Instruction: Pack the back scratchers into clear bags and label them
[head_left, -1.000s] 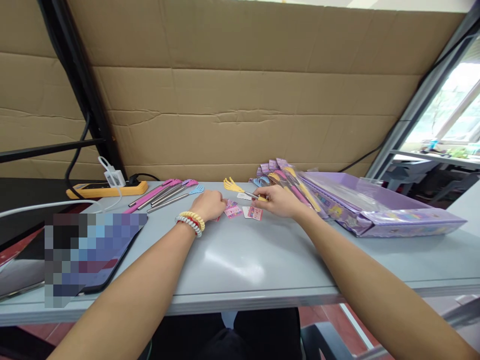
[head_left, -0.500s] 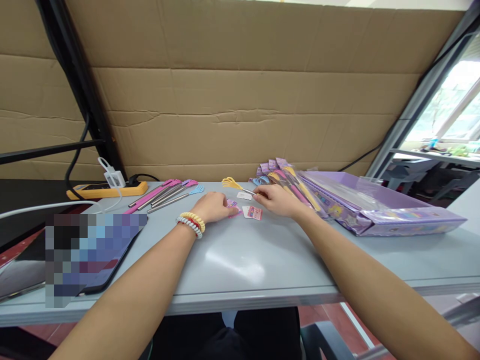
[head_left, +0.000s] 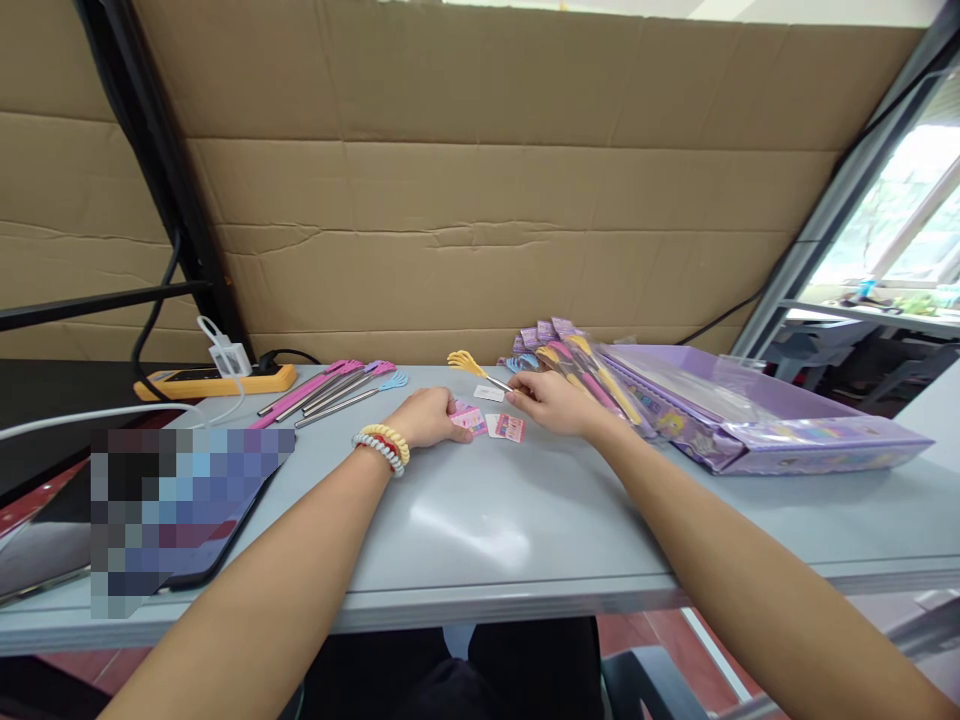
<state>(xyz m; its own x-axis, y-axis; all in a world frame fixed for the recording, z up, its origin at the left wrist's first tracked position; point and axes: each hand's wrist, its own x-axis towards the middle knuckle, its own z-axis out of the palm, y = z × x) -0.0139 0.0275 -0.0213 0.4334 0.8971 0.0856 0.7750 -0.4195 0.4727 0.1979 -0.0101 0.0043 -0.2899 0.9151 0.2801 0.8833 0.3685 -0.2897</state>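
My right hand [head_left: 553, 400] pinches the metal rod of a back scratcher [head_left: 466, 365] whose yellow hand-shaped head points left and away from me. My left hand [head_left: 426, 417], wearing coiled bands at the wrist, is closed on a pink printed card [head_left: 469, 419], thumb along its near edge. Just right of that card lies a small pink-and-white card [head_left: 506, 427], and a white card [head_left: 490, 393] lies behind it. Left of my hands, several back scratchers [head_left: 330, 387] with pink and blue heads rest side by side.
Bagged back scratchers [head_left: 592, 375] lean against an open purple box [head_left: 810, 445] on the right. On the left are a yellow power strip [head_left: 217, 379] with a white charger, and a dark flat device [head_left: 217, 520] with a blurred surface. A cardboard panel [head_left: 480, 180] stands behind the table.
My left hand has shifted right onto the pink cards and now grips one. The right fingers slid along the back scratcher toward its head; its yellow handle end no longer shows beyond them.
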